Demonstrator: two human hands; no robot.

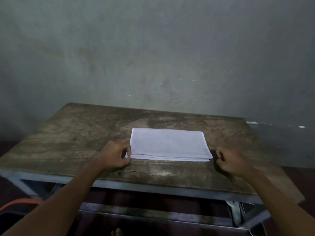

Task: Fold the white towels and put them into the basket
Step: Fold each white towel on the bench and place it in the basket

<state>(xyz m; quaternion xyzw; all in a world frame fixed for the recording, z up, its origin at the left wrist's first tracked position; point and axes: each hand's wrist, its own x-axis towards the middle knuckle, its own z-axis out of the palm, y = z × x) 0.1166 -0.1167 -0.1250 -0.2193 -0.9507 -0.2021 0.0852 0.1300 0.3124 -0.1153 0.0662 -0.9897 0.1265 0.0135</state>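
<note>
A white towel (167, 144), folded into a flat rectangle of several layers, lies on the worn wooden table (81, 137) a little right of centre. My left hand (115, 155) pinches the towel's near left corner between thumb and fingers. Just off the towel's near right corner, my right hand (229, 160) has its fingers curled; it does not touch the cloth and holds nothing. No basket is in view.
The table stands against a grey-green wall (153, 57) and rests on a metal frame (153, 189). An orange hose (18, 202) lies on the floor at lower left. A foot (116, 232) shows below the table's front edge.
</note>
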